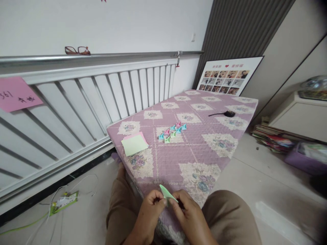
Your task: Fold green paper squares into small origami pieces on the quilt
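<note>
Both of my hands are close together at the near edge of the cloth-covered table, pinching a folded piece of light green paper (167, 193) between them. My left hand (152, 208) grips its left side, thumb against fingertips. On the other side, my right hand (187, 209) is closed on the right part of the paper, with some fingers hidden behind it. Farther up the table, several small folded paper pieces (173, 134) in pink, blue and green sit in two slanting rows. Left of them lies a stack of square paper sheets (134, 144), pale green on top with pink showing beneath.
A purple floral cloth (176, 156) covers the table. A black round object with a thin strip (229, 114) lies toward its far right. A white radiator (107, 95) runs along the left, with glasses (77, 50) on the pipe above. Cables and a power strip (64, 203) lie on the floor.
</note>
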The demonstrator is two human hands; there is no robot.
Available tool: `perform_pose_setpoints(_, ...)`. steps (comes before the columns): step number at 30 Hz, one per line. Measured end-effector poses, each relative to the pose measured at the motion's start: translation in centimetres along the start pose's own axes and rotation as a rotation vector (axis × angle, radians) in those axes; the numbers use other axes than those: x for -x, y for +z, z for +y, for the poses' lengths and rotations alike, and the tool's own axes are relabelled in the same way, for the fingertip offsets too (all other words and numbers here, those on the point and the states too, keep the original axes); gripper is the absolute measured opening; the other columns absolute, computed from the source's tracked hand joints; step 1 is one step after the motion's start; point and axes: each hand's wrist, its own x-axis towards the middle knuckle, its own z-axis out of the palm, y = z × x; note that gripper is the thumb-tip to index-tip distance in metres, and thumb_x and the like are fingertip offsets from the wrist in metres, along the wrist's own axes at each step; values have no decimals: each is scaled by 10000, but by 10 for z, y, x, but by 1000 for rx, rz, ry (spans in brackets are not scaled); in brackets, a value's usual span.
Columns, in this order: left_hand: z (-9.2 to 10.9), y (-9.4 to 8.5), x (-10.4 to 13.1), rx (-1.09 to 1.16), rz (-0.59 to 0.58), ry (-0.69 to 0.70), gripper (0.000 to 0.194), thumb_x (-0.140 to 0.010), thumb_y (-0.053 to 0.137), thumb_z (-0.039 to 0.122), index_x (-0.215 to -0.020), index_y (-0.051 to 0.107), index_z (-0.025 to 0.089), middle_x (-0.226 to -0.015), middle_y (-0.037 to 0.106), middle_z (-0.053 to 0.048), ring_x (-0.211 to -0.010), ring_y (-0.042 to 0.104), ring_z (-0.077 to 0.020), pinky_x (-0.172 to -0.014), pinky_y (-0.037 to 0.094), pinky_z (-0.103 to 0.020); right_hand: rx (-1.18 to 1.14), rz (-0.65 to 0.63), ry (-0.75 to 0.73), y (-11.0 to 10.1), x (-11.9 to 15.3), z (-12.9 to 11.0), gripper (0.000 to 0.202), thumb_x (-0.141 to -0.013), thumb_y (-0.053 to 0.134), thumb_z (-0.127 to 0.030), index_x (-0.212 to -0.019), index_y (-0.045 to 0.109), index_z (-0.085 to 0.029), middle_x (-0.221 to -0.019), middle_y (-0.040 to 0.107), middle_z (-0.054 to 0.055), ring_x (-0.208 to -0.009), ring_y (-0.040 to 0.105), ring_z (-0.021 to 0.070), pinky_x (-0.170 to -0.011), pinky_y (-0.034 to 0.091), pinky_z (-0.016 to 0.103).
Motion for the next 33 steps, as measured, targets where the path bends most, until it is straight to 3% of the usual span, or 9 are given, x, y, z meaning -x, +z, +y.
perform_pose_setpoints(4,10,-1,2,91,-37,-34,226,-658,692,347,-697,566,163,-622,545,32,-640,497,-137,-637,367,-237,-244,-20,151,2,0,5,163,-768,584,-299,-907,588,-214,-748,618,1,-695,585,162,-647,466,258)
perform_pose_setpoints(7,19,-4,3,177,-76,-71,301,-637,744,377,-791,634,143,-700,631,-11,-689,559,-168,-687,409,-266,-500,-70,248,2,-1,7,237,-742,621,-376,-905,581,-207,-747,609,2,-705,586,162,-649,475,259)
perform_pose_setpoints(10,20,-7,5,250,-122,-90,344,-639,761,378,-858,655,135,-750,656,-32,-683,575,-168,-677,421,-269,-615,-104,284,0,-1,5,306,-754,614,-453,-932,587,-206,-793,608,15,-731,578,163,-653,469,264)
perform_pose_setpoints(17,15,-9,7,267,-208,-70,357,-667,752,391,-899,665,134,-777,655,-39,-692,566,-157,-687,423,-266,-436,-50,212,0,-1,0,168,-749,589,-358,-709,574,-196,-626,492,-39,-606,474,125,-571,412,224)
perform_pose_setpoints(24,20,-9,9,148,-213,-48,401,-645,756,462,-875,660,148,-753,647,-36,-737,584,-187,-714,424,-284,-303,-77,144,0,-4,-3,133,-755,559,-287,-674,601,-190,-636,515,-27,-612,485,131,-576,398,230)
perform_pose_setpoints(33,20,-12,8,153,-280,34,420,-661,739,488,-895,642,153,-799,627,-41,-792,559,-194,-785,409,-298,-463,-112,184,0,-4,2,145,-724,605,-314,-656,583,-187,-587,515,-47,-582,472,119,-563,401,222)
